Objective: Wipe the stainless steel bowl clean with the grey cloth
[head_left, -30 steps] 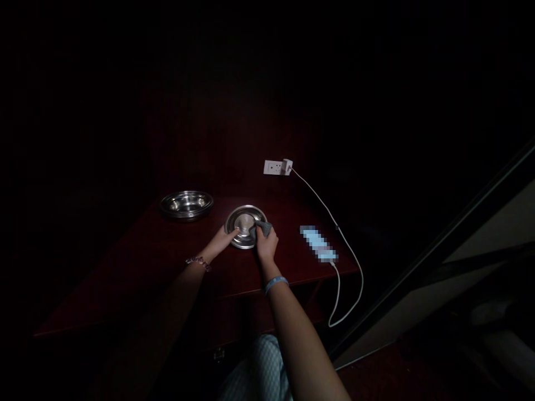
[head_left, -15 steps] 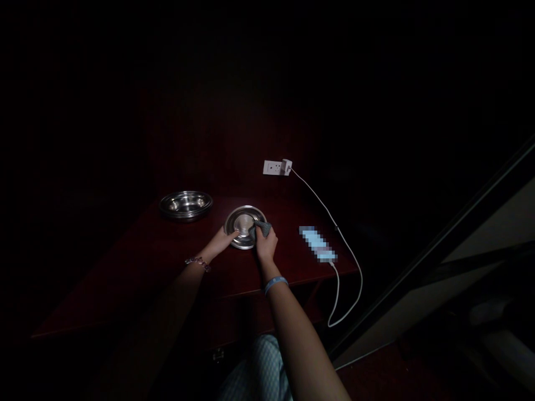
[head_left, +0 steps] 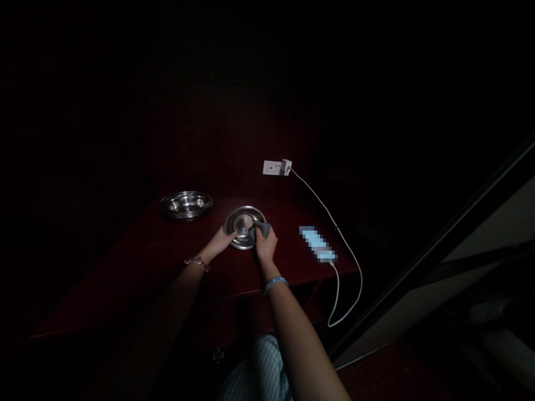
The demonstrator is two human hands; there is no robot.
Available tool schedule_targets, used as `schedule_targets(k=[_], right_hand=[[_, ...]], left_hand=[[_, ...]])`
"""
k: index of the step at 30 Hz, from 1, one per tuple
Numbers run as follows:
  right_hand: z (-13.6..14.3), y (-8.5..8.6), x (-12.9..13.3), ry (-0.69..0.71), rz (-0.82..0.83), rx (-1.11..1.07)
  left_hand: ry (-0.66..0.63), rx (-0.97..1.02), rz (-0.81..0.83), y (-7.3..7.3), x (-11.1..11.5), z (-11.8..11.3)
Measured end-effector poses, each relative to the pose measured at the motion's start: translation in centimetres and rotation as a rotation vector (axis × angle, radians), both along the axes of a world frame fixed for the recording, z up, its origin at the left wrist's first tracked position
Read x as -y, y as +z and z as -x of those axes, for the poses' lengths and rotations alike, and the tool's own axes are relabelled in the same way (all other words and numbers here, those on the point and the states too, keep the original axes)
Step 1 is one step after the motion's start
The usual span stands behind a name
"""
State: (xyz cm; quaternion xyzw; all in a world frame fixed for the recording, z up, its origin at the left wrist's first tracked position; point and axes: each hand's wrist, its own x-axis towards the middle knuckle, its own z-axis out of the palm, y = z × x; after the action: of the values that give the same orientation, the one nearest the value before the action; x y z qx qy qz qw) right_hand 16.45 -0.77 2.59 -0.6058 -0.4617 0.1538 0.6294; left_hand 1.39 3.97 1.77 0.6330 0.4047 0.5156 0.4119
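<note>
A round, shallow stainless steel plate is tilted towards me above the dark red table. My left hand grips its left edge, thumb over the rim and the other fingers hidden behind. In my right hand is a bunched grey cloth, pressed against the right side of the plate's inner face. To the left, a stack of shiny steel plates rests on the table.
The red table meets a dark wall with a white socket. A charger sends a white cable looping past the right edge to a pixelated phone. A slanted dark frame stands at right.
Hardly anything differs. The cloth and the fingers of my right hand have shifted very slightly on the plate, while my left hand keeps its hold.
</note>
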Motion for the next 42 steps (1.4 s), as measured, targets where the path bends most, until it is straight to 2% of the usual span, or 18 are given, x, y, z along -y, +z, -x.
schedule_targets(k=[17, 26, 33, 42], right_hand=[[0.1, 0.5, 0.5, 0.003, 0.026, 0.011], [0.1, 0.5, 0.6, 0.015, 0.024, 0.011], [0.3, 1.1, 0.9, 0.010, 0.055, -0.010], [0.2, 1.0, 0.6, 0.000, 0.050, 0.012]], left_hand=[[-0.015, 0.017, -0.019, 0.2, 0.1, -0.1], [-0.007, 0.033, -0.026, -0.5, -0.3, -0.1], [-0.023, 0.033, -0.031, -0.3, -0.4, 0.1], [-0.030, 0.000, -0.033, 0.1, 0.0, 0.1]])
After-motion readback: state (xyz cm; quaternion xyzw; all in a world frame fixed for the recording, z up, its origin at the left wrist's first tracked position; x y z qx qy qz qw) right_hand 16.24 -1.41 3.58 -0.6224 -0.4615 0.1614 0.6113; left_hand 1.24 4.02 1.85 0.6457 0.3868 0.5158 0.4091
